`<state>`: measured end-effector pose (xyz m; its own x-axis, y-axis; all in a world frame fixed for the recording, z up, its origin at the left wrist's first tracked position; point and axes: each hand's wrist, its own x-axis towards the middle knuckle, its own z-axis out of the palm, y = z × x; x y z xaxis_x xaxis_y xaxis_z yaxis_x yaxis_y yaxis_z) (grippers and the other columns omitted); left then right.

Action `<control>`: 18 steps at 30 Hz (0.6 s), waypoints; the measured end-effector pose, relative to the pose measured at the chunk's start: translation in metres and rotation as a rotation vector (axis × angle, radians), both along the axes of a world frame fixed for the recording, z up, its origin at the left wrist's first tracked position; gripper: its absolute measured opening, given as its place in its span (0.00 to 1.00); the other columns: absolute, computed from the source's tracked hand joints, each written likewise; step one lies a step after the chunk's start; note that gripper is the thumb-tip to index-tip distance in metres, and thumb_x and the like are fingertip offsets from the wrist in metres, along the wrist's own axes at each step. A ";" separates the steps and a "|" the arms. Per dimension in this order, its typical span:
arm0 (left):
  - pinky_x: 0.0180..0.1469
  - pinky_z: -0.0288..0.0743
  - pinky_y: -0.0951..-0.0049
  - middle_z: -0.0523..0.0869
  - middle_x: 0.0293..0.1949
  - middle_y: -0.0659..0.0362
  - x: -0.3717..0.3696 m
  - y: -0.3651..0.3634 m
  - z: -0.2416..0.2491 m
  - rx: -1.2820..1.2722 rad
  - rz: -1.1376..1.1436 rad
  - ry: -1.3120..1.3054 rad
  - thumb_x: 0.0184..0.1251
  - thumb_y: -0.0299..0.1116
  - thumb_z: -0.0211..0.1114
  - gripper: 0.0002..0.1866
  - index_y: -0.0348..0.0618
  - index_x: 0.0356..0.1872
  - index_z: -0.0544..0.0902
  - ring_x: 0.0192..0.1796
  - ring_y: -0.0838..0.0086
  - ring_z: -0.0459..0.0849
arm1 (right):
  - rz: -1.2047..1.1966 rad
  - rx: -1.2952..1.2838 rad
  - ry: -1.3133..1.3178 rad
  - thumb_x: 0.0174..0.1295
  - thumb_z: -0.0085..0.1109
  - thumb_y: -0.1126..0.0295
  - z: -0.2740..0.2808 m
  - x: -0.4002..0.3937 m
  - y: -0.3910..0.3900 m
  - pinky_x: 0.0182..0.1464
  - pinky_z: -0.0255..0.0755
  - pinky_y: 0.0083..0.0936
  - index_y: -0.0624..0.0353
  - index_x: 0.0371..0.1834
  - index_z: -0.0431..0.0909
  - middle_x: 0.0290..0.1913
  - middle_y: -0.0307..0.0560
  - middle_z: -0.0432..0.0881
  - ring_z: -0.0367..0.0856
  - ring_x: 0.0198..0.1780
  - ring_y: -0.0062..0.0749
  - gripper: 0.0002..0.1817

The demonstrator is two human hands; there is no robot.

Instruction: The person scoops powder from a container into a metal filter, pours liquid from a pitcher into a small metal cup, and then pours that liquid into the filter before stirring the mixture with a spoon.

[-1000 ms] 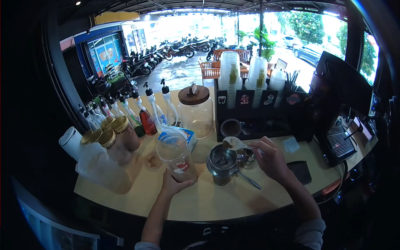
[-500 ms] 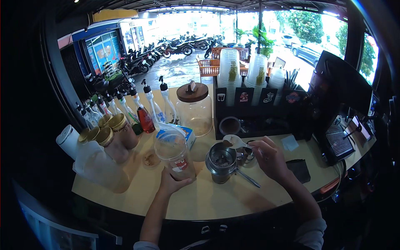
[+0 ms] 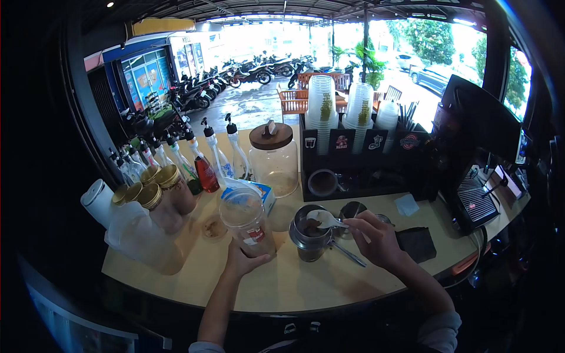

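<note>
My left hand is wrapped round the lower part of a clear open jar with a red and white label, which stands tilted slightly on the counter. In my right hand is a white scoop with brown powder in its bowl. The scoop's bowl is over the mouth of a metal coffee dripper, tipped toward its inside. Below the dripper sits a metal cup. A metal handle sticks out beside it on the right. A round lid lies left of the jar.
Pump bottles and gold-lidded jars line the left side. A large wooden-lidded glass jar stands behind, beside a black rack with stacked plastic cups. A dark cloth and a coffee machine are at right.
My right hand has moved the scoop down and slightly left, from above the dripper's rim to its mouth, and tilted it. My left hand stays on the jar.
</note>
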<state>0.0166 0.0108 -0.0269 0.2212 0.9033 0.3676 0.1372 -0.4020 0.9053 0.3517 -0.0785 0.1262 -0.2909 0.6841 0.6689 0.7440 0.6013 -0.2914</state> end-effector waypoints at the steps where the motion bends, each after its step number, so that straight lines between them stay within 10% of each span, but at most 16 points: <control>1: 0.55 0.77 0.67 0.83 0.50 0.52 0.000 0.000 0.000 0.006 0.002 0.000 0.35 0.34 0.84 0.42 0.35 0.56 0.73 0.51 0.68 0.83 | 0.000 0.003 0.000 0.59 0.60 0.80 0.000 0.000 0.000 0.27 0.73 0.25 0.56 0.43 0.81 0.33 0.44 0.78 0.79 0.27 0.31 0.10; 18: 0.55 0.77 0.67 0.83 0.50 0.51 0.000 0.001 0.000 0.005 0.010 -0.005 0.35 0.36 0.84 0.43 0.35 0.57 0.72 0.52 0.68 0.83 | -0.038 0.010 0.023 0.62 0.57 0.76 -0.001 0.008 0.015 0.28 0.76 0.30 0.57 0.46 0.78 0.37 0.42 0.78 0.83 0.30 0.36 0.09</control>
<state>0.0168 0.0120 -0.0270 0.2101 0.9035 0.3735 0.1365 -0.4054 0.9039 0.3594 -0.0633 0.1257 -0.2497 0.6875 0.6819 0.7595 0.5759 -0.3025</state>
